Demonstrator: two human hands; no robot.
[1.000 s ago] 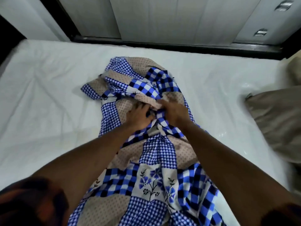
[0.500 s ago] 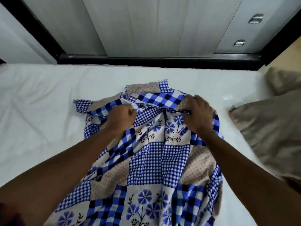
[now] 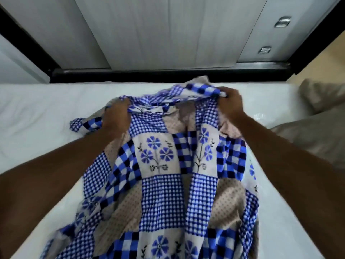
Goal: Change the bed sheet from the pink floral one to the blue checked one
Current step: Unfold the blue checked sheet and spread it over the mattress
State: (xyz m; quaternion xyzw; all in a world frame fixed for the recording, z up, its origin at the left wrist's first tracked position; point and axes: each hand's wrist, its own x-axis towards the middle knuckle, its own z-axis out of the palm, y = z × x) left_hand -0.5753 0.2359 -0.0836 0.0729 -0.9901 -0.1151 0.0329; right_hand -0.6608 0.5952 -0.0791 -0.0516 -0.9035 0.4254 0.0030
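Hands apart: left hand [image 3: 116, 118] at centre-left and right hand [image 3: 230, 105] at upper centre-right each clutch a bunched edge of the blue checked sheet [image 3: 162, 193], heaped mid-frame on the white mattress [image 3: 37, 113]. No pink floral sheet shows (apparently stripped already); spreading and tucking remain, I judge.

A single wide-angle camera on the person's head looks forward and down across the bed [image 3: 37, 113], close enough that both arms [image 3: 46, 174] fill the lower corners of the frame. The sheet [image 3: 160, 193] sits centre and bottom, a wardrobe [image 3: 149, 30] spans the top, and a pillow [image 3: 313, 139] is cut by the right edge.
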